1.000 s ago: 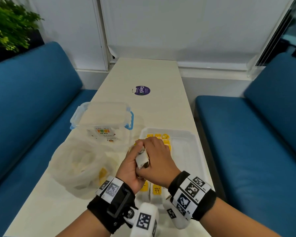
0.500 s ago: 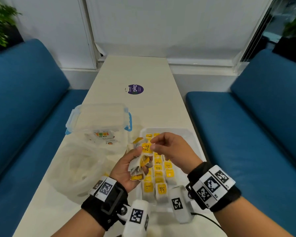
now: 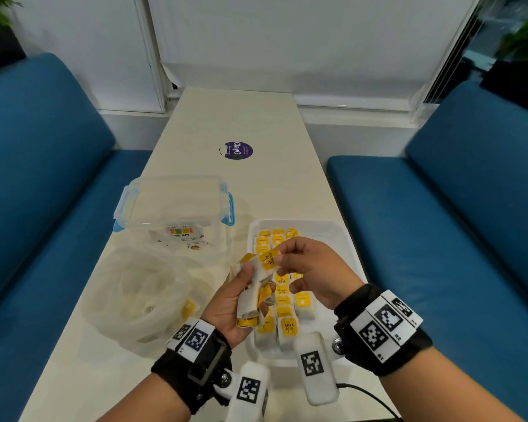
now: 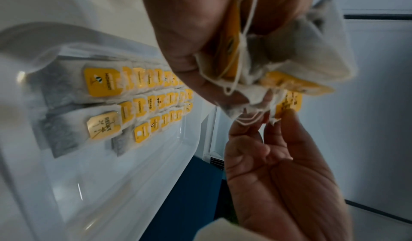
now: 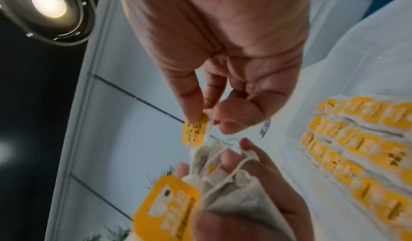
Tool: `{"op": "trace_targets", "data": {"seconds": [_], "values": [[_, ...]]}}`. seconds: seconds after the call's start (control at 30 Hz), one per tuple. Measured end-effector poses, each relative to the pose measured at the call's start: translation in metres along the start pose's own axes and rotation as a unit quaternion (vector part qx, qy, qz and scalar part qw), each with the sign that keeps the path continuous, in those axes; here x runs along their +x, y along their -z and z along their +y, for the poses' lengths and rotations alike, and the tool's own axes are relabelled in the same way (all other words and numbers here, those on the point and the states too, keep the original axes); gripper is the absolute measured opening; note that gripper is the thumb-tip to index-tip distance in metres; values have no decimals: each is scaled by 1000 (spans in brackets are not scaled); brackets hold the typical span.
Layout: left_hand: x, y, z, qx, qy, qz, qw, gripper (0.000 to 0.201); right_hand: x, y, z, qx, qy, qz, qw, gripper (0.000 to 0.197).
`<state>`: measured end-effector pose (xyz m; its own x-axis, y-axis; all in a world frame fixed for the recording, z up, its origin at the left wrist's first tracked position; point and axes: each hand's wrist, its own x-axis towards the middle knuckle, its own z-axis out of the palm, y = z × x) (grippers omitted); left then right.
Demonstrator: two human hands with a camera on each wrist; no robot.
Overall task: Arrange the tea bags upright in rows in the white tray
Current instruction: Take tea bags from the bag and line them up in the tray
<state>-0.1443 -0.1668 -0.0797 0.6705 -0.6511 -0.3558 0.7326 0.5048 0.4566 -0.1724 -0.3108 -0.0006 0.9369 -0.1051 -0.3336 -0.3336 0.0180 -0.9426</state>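
flanking the pale table point(image 3: 256, 123), blue sofas point(image 3: 43, 166), seemingly cushioned.

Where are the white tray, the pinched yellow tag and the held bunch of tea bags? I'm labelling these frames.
white tray point(image 3: 346, 239): head view, bare far right rim.
yellow tag point(image 5: 194, 134): right wrist view, its printed face.
bunch of tea bags point(image 3: 250, 295): head view, paper of bags.

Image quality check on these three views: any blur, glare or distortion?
Head: sharp, evenly lit, wide-angle bowing at the edges. Left wrist: motion blur smears the tray and rows of bags; the bunch in the left hand is soft. Right wrist: ceiling lamp flares top left, the right hand and tag are blurred, heavy fisheye.
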Motion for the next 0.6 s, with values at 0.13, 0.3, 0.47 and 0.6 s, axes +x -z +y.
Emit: {"op": "trace_targets", "data": {"seconds": [0.13, 0.3, 0.47, 0.6], "values": [[5, 3, 3, -15, 31, -3, 999, 96, -1, 3, 1, 49, 15, 10, 999, 11], [10, 13, 6, -30, 44, 10, 999, 92, -2, 27, -1, -51, 83, 64, 993, 27], [12, 20, 8, -41, 59, 9, 997, 90, -1, 53, 14, -423, 34, 91, 901, 10], [17, 21, 6, -44, 53, 17, 997, 100, 0, 61, 29, -435, -52, 55, 897, 4]]}}
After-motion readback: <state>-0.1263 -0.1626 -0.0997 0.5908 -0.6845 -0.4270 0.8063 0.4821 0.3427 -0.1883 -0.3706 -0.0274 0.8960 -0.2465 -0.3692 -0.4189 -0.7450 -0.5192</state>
